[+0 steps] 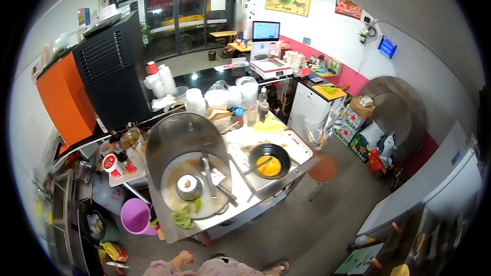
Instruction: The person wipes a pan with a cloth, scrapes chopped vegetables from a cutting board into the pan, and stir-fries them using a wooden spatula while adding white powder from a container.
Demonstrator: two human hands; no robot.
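Observation:
My left hand (pixel 186 257) hangs low beside my patterned clothing, its fingers curled and nothing visible in it. My right hand is out of view. Before me stands a metal-topped counter with a round griddle (pixel 170 172) behind a curved metal splash guard (pixel 180 132). On the griddle lie a metal dome (pixel 189 188), long metal tongs (pixel 208 178), a spatula (pixel 218 177) and a green pepper (pixel 197 205). A crumpled green cloth or leaf (pixel 182 216) rests at its front edge. To the right, a black bowl or pan (pixel 283 157) holds yellow, egg-like food (pixel 267 166) with a utensil across it.
A pink bucket (pixel 136 216) and a bin (pixel 109 226) stand on the floor at left. A round stool (pixel 323 168) is beyond the counter's right end. Sauce bottles (pixel 252 115) line its back. Beer boxes (pixel 351 120) sit by the right wall. A person (pixel 241 27) sits farther off.

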